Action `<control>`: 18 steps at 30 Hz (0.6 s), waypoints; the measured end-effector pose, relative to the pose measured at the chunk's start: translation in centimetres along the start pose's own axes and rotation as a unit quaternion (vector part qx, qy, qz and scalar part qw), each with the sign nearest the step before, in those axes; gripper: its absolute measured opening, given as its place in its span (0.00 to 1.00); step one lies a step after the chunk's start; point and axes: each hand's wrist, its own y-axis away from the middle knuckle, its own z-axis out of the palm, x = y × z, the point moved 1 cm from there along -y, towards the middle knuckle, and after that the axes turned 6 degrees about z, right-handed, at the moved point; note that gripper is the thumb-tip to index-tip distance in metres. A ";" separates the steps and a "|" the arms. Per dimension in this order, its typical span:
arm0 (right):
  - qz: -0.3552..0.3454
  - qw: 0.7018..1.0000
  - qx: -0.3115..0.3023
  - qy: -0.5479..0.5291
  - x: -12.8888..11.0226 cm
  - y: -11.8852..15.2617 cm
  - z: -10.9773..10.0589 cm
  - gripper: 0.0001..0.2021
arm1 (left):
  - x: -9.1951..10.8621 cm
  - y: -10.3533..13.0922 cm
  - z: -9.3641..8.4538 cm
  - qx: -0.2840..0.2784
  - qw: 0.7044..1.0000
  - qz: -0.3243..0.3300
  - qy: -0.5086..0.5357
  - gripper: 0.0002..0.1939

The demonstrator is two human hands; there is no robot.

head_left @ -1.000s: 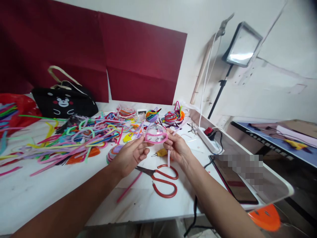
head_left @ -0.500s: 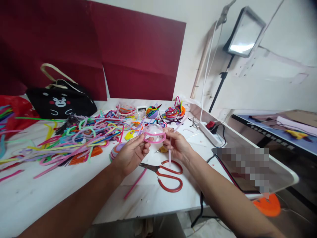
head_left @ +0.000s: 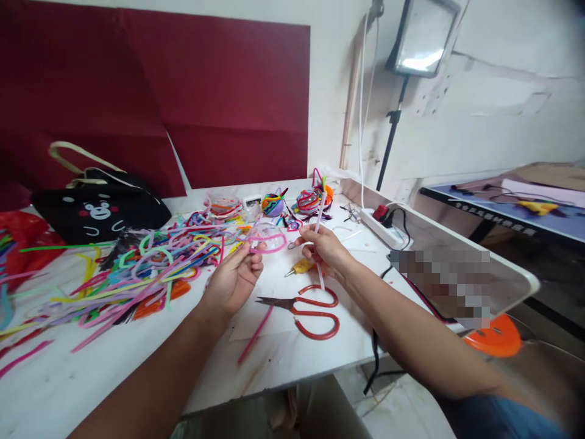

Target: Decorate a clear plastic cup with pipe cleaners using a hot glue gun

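My left hand (head_left: 234, 279) is closed on a clear plastic half-dome, whose rim carries a pink pipe cleaner (head_left: 274, 247). To its right, apart from the dome, my right hand (head_left: 328, 251) pinches a long pale lilac pipe cleaner (head_left: 323, 204) that sticks out above and below the fingers. Orange-handled scissors (head_left: 320, 314) lie below the hands, blades pointing left. Between the hands and the scissors rests a yellow tool (head_left: 301, 266) with a metal tip, partly behind my right hand. A cut pink pipe cleaner (head_left: 256, 335) lies left of the scissors.
Many loose coloured pipe cleaners (head_left: 150, 262) heap on the left. Several wrapped balls (head_left: 273, 205) stand at the back. A black bag (head_left: 100, 207) leans by the wall. On the right are a power strip (head_left: 381, 228), a black cable (head_left: 377, 360) and the table's front edge.
My right hand has come away from the half-dome and moved right, the lilac pipe cleaner now upright in it. My left hand keeps the dome, and the whole view has shifted slightly.
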 end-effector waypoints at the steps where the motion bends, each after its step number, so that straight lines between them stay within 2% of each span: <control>1: -0.004 1.000 0.003 0.012 -0.1 0.1 0.1 0.05 | 0.0 -0.1 -0.1 0.000 1.000 0.002 -0.002 0.13; 8: -0.026 0.996 0.028 0.079 -0.6 0.5 0.2 0.08 | -0.7 0.0 -0.2 -0.008 1.000 0.004 -0.011 0.14; 14: -0.052 0.987 0.085 0.129 -0.5 -0.3 -0.8 0.14 | -0.6 -0.1 -0.3 -0.015 1.000 0.007 -0.020 0.14; 18: -0.079 0.979 0.102 0.156 -0.4 -1.1 -1.5 0.17 | -0.2 -0.4 -0.4 -0.017 0.999 0.012 -0.024 0.13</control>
